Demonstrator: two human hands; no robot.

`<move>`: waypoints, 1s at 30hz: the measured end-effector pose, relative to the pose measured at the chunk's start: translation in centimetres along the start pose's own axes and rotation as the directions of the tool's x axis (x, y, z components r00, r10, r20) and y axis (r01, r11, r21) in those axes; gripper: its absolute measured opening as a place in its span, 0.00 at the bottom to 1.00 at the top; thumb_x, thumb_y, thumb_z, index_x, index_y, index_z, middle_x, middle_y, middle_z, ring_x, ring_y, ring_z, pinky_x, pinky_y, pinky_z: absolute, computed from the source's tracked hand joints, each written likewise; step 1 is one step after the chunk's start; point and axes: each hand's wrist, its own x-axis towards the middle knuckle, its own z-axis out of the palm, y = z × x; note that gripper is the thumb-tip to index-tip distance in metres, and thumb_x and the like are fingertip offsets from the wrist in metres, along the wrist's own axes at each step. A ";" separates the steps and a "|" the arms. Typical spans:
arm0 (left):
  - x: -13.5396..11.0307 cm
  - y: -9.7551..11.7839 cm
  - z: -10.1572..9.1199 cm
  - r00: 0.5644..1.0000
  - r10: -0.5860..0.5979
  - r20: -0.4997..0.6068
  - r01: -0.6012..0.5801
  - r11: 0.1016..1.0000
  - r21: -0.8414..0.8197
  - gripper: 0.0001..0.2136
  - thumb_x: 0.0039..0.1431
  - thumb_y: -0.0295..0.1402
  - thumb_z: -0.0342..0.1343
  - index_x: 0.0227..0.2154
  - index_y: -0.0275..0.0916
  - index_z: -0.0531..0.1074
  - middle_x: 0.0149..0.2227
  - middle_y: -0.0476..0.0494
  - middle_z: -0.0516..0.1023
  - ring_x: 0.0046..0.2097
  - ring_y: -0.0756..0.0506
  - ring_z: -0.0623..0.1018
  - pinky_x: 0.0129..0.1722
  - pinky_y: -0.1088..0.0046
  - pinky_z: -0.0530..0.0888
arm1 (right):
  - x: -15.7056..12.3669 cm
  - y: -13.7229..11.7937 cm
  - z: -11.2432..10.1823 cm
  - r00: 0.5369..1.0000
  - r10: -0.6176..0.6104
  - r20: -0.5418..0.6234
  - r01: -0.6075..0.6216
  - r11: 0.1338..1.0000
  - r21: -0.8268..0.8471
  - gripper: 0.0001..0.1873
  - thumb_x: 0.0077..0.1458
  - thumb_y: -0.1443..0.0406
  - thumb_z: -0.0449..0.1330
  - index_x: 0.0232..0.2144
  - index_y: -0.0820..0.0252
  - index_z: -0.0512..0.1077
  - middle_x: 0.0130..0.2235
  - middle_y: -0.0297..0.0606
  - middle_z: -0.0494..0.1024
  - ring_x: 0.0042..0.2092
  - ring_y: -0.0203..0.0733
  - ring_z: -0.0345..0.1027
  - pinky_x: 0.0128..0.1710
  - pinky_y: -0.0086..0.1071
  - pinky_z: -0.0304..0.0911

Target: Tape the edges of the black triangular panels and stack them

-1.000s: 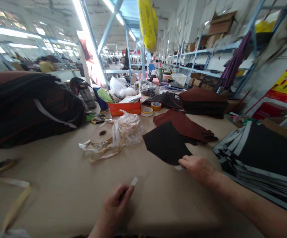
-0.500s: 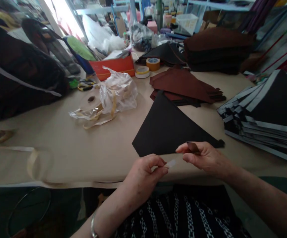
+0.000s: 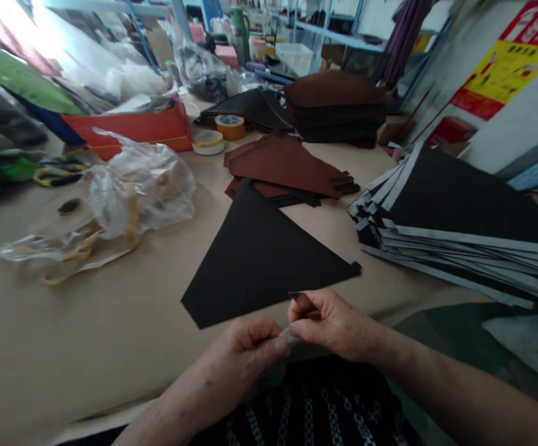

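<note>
A wide workbench covered in tan paper (image 3: 64, 334) fills most of the view, its near edge running just in front of the person's lap. The left and near-left stretch of this surface is bare and gives the most open room. To the right, a fanned stack of black sheets with pale grey edges (image 3: 459, 210) reaches the table's right edge and overhangs it slightly. At the far side sits a tall stack of dark brown cut pieces (image 3: 334, 99), and nearer in, a loose pile of reddish-brown triangular pieces (image 3: 287, 164). One flat black triangular sheet (image 3: 259, 260) lies alone in the middle, its far tip touching the reddish-brown pile, its lower corners near the table's front edge. To the left lies a crumpled clear plastic bag with yellowish strips (image 3: 129, 192), and behind it a red-orange shallow box (image 3: 134, 127). Two rolls of tape (image 3: 220, 133) sit side by side between the box and the brown piles.

Both hands meet at the near edge, just below the black sheet. The right hand (image 3: 338, 325) has its fingers curled closed, thumb and forefinger pinching a small dark brown strip (image 3: 303, 303) that sticks up from the fingertips. The left hand (image 3: 245, 347) is also curled closed, its thumb and forefinger pinching a small pale scrap (image 3: 290, 336) right against the right hand's fingertips. What the pale scrap is made of cannot be told.
</note>
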 end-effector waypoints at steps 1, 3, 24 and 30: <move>0.4 -0.2 0.0 0.997 -0.062 0.040 0.062 0.998 -0.015 0.16 0.54 0.45 0.50 0.21 0.38 0.67 0.19 0.55 0.59 0.21 0.53 0.57 0.19 0.78 0.55 | -0.3 0.1 -0.6 0.999 -0.016 -0.034 0.015 0.999 -0.040 0.04 0.48 0.68 0.56 0.23 0.61 0.63 0.22 0.26 0.61 0.25 0.28 0.51 0.25 0.24 0.49; 1.1 -0.6 -0.3 0.979 -0.180 0.097 0.182 0.983 -0.013 0.16 0.52 0.46 0.50 0.20 0.39 0.66 0.18 0.55 0.56 0.21 0.53 0.55 0.19 0.77 0.53 | -0.8 0.4 -2.3 0.990 -0.059 -0.129 0.042 0.990 -0.132 0.05 0.48 0.69 0.55 0.23 0.61 0.62 0.23 0.27 0.60 0.26 0.29 0.52 0.26 0.25 0.49; 4.7 -4.1 -6.2 0.946 -0.300 -0.120 0.322 0.847 0.422 0.22 0.50 0.52 0.47 0.19 0.37 0.68 0.17 0.50 0.62 0.21 0.50 0.62 0.21 0.74 0.55 | -2.6 3.9 -12.0 0.817 -0.125 -0.563 -0.267 0.783 -0.561 0.08 0.49 0.64 0.53 0.22 0.61 0.68 0.22 0.30 0.68 0.26 0.34 0.60 0.30 0.28 0.53; 4.8 -3.6 -6.1 0.938 -0.319 -0.134 0.345 0.827 0.443 0.18 0.48 0.48 0.47 0.18 0.37 0.68 0.17 0.49 0.64 0.21 0.49 0.64 0.21 0.73 0.56 | -2.4 3.9 -11.8 0.825 -0.149 -0.545 -0.279 0.731 -0.622 0.08 0.50 0.65 0.52 0.22 0.61 0.68 0.23 0.30 0.69 0.27 0.33 0.61 0.28 0.27 0.53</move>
